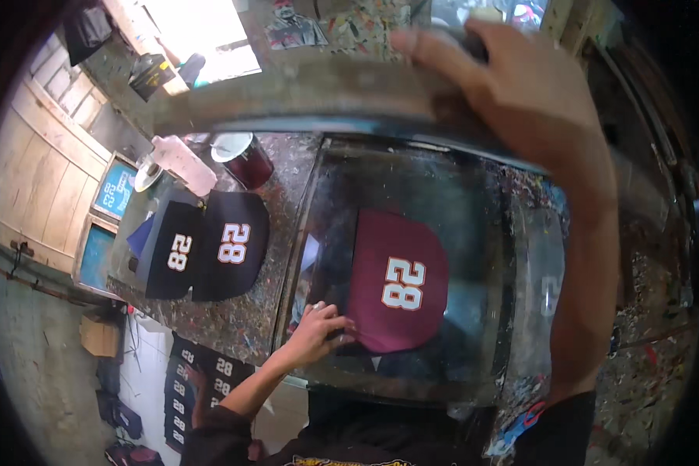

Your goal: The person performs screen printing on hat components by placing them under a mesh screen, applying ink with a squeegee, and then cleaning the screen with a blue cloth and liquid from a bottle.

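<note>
A maroon fabric panel point(415, 248), rounded on one side with a white, orange-edged print, lies on a dark glass-like board point(474, 365). At its lower left edge is my left hand point(317, 335), fingers curled against the cloth and seemingly pinching it. My right hand point(528, 89) is raised at the upper right, gripping a wooden screen-printing frame point(287, 97). The frame is tilted up beyond the board and smeared by motion. Two black fabric panels point(237, 210) with similar prints rest side by side left of the board.
A pink-white bottle point(185, 163) and an open tub of dark red ink point(248, 159) stand behind the black panels. Blue-meshed frames point(97, 252) lean at the left. Blue-handled scissors point(524, 423) lie near my right elbow. Another person's arm point(198, 396) shows over printed black pieces point(180, 412) below left.
</note>
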The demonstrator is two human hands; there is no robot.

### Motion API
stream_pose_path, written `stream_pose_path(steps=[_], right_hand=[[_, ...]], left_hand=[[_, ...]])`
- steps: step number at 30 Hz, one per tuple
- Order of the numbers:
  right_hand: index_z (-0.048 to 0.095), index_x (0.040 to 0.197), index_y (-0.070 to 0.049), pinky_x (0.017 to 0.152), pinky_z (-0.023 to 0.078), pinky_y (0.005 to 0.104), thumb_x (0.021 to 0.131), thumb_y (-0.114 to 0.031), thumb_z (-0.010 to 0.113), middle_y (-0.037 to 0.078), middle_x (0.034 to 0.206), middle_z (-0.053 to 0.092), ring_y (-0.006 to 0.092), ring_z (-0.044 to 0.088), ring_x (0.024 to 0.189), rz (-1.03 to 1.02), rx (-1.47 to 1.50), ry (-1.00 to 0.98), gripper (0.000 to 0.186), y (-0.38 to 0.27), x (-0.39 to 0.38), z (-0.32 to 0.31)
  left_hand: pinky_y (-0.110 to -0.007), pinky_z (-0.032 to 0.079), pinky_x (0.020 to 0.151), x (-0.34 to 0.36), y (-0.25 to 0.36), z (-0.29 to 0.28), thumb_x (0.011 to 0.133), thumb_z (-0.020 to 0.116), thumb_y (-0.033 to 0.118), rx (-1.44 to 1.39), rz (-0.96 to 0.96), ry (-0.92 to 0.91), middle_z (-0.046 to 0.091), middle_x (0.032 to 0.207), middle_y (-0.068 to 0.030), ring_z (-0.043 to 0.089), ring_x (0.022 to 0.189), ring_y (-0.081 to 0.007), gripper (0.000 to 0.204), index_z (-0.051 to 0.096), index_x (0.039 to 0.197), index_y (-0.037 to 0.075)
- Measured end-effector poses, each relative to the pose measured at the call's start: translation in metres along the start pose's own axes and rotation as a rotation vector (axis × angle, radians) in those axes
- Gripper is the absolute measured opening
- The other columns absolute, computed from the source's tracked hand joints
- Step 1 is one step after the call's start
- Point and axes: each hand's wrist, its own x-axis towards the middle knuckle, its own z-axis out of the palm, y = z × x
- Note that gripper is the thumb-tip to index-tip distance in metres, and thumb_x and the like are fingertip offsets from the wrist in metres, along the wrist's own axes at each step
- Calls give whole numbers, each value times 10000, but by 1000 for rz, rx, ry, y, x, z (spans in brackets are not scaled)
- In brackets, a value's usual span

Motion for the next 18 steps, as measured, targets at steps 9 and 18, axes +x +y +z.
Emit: stream_pose_path(steps=[9, 18], right_hand=[[713, 1110, 74, 953, 502, 456, 1003, -580, 461, 329, 1117, 696, 419, 676, 1078, 522, 298, -383, 708, 14, 62, -13], [669, 1282, -3, 1000, 468, 429, 1058, -502, 396, 262, 1216, 699, 349, 672, 1090, 257, 261, -318, 611, 40, 66, -13]], left_hand=[[-347, 544, 824, -41, 84, -20, 931, 682, 83, -507, -184, 341, 724, 975, -164, 707, 861, -259, 213, 670, 1124, -7], [-307, 525, 768, -365, -29, -4, 843, 607, -23, -542, -1027, 586, 662, 1008, -100, 639, 865, -183, 283, 637, 1123, 8]])
